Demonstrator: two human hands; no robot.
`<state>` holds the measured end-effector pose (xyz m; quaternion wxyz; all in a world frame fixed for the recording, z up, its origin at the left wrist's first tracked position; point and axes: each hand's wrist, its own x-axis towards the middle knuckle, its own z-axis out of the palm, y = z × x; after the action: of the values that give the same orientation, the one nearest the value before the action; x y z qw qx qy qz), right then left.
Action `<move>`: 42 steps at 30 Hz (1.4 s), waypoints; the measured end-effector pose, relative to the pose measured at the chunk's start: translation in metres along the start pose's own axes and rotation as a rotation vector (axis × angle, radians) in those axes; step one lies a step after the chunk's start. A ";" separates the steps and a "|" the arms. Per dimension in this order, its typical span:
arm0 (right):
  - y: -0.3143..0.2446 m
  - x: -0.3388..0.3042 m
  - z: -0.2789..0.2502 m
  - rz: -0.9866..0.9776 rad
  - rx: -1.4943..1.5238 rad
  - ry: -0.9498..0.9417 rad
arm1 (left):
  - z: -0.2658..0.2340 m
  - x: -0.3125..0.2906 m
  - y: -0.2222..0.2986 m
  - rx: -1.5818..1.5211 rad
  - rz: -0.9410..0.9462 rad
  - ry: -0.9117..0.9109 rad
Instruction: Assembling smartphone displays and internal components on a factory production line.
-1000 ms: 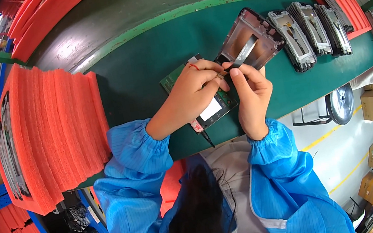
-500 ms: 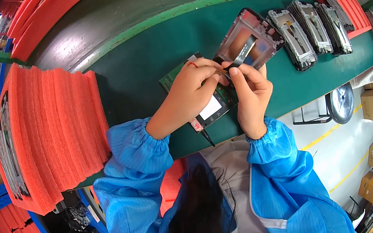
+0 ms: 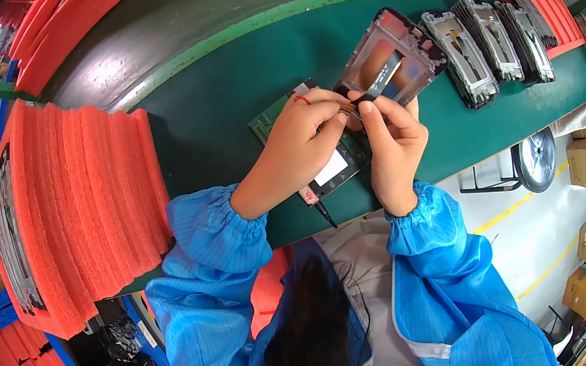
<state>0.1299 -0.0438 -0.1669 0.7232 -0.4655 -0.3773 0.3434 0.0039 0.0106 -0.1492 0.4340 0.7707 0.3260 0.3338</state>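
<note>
My left hand (image 3: 305, 138) is closed in a pinch at the tip of a flex cable, above a green circuit board (image 3: 264, 124) that lies on the bench. My right hand (image 3: 393, 143) pinches the black flex cable (image 3: 387, 76) between thumb and fingertips, with its other fingers behind a phone-like display frame (image 3: 401, 31). The frame is tilted, with a see-through middle and a dark rim, and the cable runs across it. Below the hands the board shows a white screen (image 3: 331, 169) and a plugged-in black lead (image 3: 325, 215). Fingers hide the cable's end and any connector there.
A tall stack of red foam sheets (image 3: 96, 208) stands at the left, with frames at its outer side. Several similar frames (image 3: 460, 58) lie in rows at the right, beside a red foam tray (image 3: 552, 19). A green ledge (image 3: 244, 32) bounds the green bench top's back.
The display frame has shifted and tilted slightly, and the cable's angle across it has changed a little. Both hands keep their pinch in nearly the same place.
</note>
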 end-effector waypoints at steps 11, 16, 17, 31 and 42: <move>0.001 0.000 0.000 -0.020 -0.002 0.001 | -0.002 0.002 0.000 -0.064 -0.037 -0.027; 0.001 0.000 0.000 0.002 -0.012 0.007 | 0.000 0.001 -0.001 -0.059 -0.045 -0.003; 0.001 0.000 -0.001 0.003 -0.013 0.007 | 0.000 0.001 0.000 -0.050 -0.041 0.000; 0.000 0.000 0.001 -0.025 -0.001 0.006 | 0.001 0.000 0.002 -0.049 -0.023 0.023; 0.005 0.000 0.000 -0.029 -0.003 0.011 | 0.004 0.000 0.004 -0.014 0.006 0.057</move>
<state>0.1294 -0.0426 -0.1715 0.7295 -0.4627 -0.3807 0.3298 0.0082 0.0071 -0.1471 0.4290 0.7587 0.3337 0.3591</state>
